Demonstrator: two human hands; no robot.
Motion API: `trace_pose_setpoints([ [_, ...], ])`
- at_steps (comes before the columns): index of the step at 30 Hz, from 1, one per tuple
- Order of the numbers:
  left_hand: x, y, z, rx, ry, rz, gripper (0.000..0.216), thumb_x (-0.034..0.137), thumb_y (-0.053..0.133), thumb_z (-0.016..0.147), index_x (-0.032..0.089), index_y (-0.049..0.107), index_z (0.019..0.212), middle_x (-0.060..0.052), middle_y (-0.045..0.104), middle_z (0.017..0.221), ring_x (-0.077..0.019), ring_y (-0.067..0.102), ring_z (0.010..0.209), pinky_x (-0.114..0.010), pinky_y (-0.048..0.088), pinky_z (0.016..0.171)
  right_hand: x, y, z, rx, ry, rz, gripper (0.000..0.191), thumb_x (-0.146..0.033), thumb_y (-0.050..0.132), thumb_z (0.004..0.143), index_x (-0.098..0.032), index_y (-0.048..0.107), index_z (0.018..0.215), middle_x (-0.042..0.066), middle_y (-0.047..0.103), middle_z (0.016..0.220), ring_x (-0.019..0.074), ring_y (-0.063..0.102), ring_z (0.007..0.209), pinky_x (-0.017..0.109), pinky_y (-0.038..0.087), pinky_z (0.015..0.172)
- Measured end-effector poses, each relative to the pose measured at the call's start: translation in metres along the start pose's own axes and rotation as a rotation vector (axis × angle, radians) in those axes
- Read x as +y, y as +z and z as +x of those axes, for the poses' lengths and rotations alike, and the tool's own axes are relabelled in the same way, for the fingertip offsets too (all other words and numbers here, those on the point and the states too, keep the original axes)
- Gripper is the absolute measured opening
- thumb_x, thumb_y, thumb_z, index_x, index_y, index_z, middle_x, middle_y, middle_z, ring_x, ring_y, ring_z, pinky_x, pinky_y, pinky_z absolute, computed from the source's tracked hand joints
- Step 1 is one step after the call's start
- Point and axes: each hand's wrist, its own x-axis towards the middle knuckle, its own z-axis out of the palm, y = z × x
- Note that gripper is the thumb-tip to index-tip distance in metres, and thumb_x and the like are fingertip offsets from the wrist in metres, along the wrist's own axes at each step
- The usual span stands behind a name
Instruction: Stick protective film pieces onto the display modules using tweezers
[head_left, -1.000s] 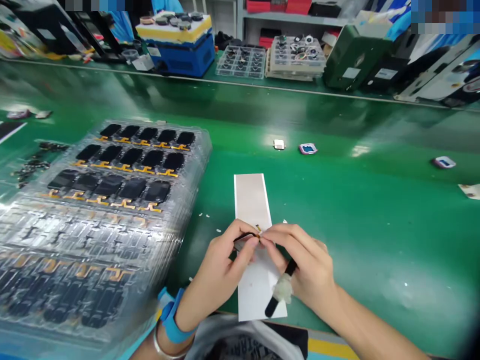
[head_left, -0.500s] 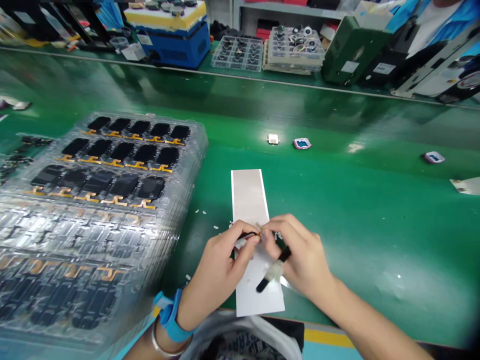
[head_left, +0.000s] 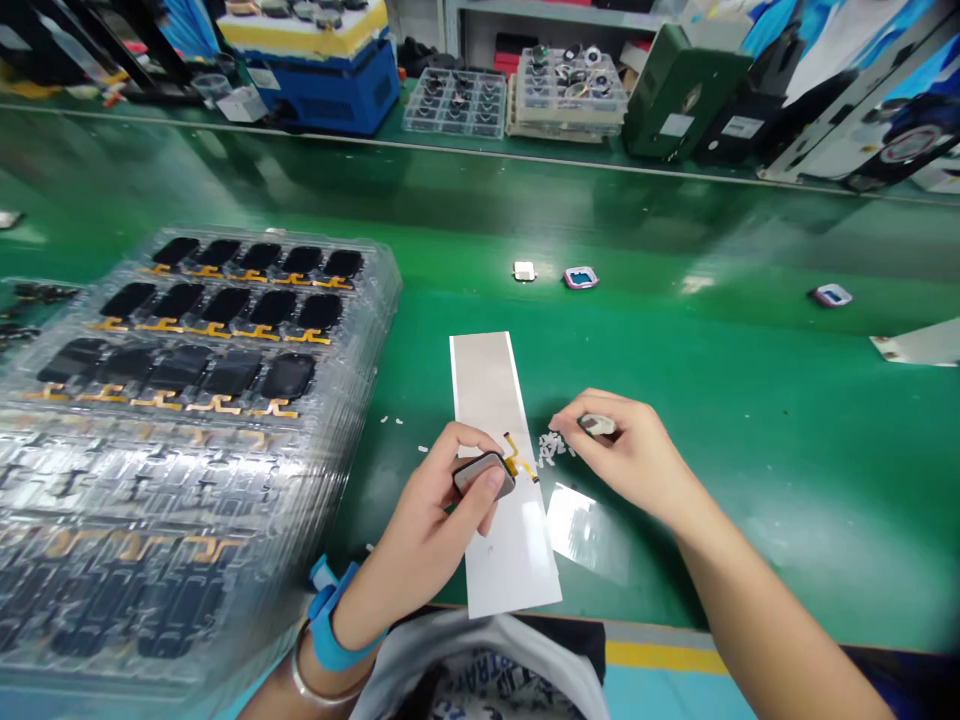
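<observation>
My left hand [head_left: 450, 500] grips a small display screen [head_left: 486, 470] between thumb and fingers, its grey back tilted upward. A gold flex cable [head_left: 513, 460] sticks out from its right side over a long white-and-beige sheet [head_left: 514, 570]. To the right, my right hand [head_left: 630, 450] is closed, its fingertips beside a small pile of white bits [head_left: 553, 446]. A slim tool with a whitish wrapping [head_left: 598, 425] is tucked in that hand; its ends are mostly hidden. Whether the fingertips also pinch a white bit is too small to tell.
A stack of clear plastic trays [head_left: 382, 300] with several black screens rises on the left. Clear film [head_left: 581, 525] lies near the right hand. Small watch-like parts [head_left: 581, 278] rest farther back. A raised shelf holds a blue box [head_left: 337, 90] and compartment trays [head_left: 454, 103].
My right hand has moved away from the screen's cable, rightward to the white bits, with the wrapped tool. My left hand has turned the screen so its grey back shows. The view has shifted slightly.
</observation>
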Motion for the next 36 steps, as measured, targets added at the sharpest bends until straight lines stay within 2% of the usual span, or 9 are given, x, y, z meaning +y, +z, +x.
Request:
trace_pose_setpoints([
  [3,-0.001,0.002,0.0,-0.018,-0.034,-0.037,0.016,0.039,0.043,0.103,0.024,0.042,0.104,0.007,0.038,0.064,-0.0083,0.035,0.057,-0.021,0.026,0.051,-0.011,0.011,-0.003,-0.1,0.079,0.276,0.015,-0.031,0.065,0.083,-0.017,0.07,0.081,-0.004,0.053,0.055,0.0058,0.032,0.044,0.021,0.022,0.043],
  [5,-0.002,0.003,0.0,-0.029,-0.046,-0.064,0.017,0.041,0.042,0.103,0.024,0.039,0.102,0.007,0.037,0.066,-0.0088,0.034,0.058,-0.021,0.026,0.052,-0.015,0.019,-0.005,-0.2,0.135,0.44,0.023,-0.039,0.066,0.082,-0.016,0.07,0.078,-0.005,0.049,0.051,0.0053,0.026,0.043,0.021,0.018,0.041],
  [12,-0.005,0.003,0.0,-0.035,-0.005,0.028,0.017,0.039,0.041,0.104,0.023,0.036,0.099,0.007,0.039,0.068,-0.0096,0.033,0.06,-0.023,0.026,0.054,-0.014,0.03,-0.005,-0.236,0.229,0.733,0.026,-0.042,0.076,0.074,-0.017,0.07,0.073,-0.001,0.063,0.062,0.0071,0.046,0.051,0.02,0.033,0.048],
  [16,-0.007,0.003,0.0,-0.034,-0.023,0.07,0.018,0.041,0.041,0.103,0.025,0.036,0.102,0.007,0.038,0.068,-0.0105,0.034,0.06,-0.025,0.027,0.055,-0.014,0.032,-0.005,-0.23,0.258,0.703,0.029,-0.044,0.076,0.074,-0.016,0.069,0.072,0.0,0.064,0.062,0.0083,0.049,0.052,0.022,0.036,0.05],
  [18,-0.007,0.003,-0.001,-0.035,-0.037,0.049,0.018,0.042,0.041,0.103,0.025,0.036,0.103,0.006,0.039,0.07,-0.0109,0.035,0.062,-0.025,0.028,0.057,-0.015,0.033,-0.007,-0.218,0.246,0.654,0.03,-0.045,0.074,0.075,-0.016,0.067,0.071,0.0,0.061,0.06,0.0077,0.045,0.049,0.021,0.032,0.047],
  [22,-0.004,0.003,-0.003,-0.057,-0.068,-0.017,0.02,0.044,0.041,0.103,0.025,0.037,0.105,0.006,0.038,0.072,-0.0111,0.033,0.062,-0.026,0.027,0.056,-0.019,0.035,-0.012,-0.137,0.184,0.507,0.026,-0.04,0.07,0.079,-0.016,0.066,0.071,-0.007,0.041,0.049,0.0051,0.025,0.044,0.021,0.016,0.042],
  [24,-0.003,0.004,-0.002,-0.062,-0.054,-0.029,0.019,0.043,0.04,0.103,0.024,0.036,0.104,0.006,0.038,0.072,-0.011,0.032,0.062,-0.026,0.027,0.057,-0.021,0.035,-0.015,-0.1,0.153,0.467,0.023,-0.038,0.069,0.08,-0.016,0.067,0.072,-0.008,0.034,0.048,0.005,0.022,0.044,0.021,0.015,0.042],
  [32,-0.01,0.005,0.002,-0.023,-0.031,-0.003,0.019,0.041,0.041,0.103,0.023,0.036,0.1,0.006,0.039,0.072,-0.0103,0.033,0.058,-0.025,0.027,0.054,-0.026,0.038,-0.016,-0.063,0.092,0.447,0.024,-0.038,0.068,0.082,-0.017,0.066,0.071,-0.007,0.041,0.051,0.0054,0.025,0.044,0.021,0.022,0.041],
  [36,-0.008,0.0,-0.001,0.075,-0.001,0.128,0.018,0.039,0.039,0.104,0.023,0.038,0.097,0.004,0.045,0.072,-0.0111,0.042,0.061,-0.025,0.033,0.057,-0.015,0.029,-0.009,-0.037,0.037,0.407,0.029,-0.043,0.059,0.09,-0.018,0.066,0.076,-0.002,0.051,0.064,0.01,0.044,0.056,0.024,0.037,0.051],
])
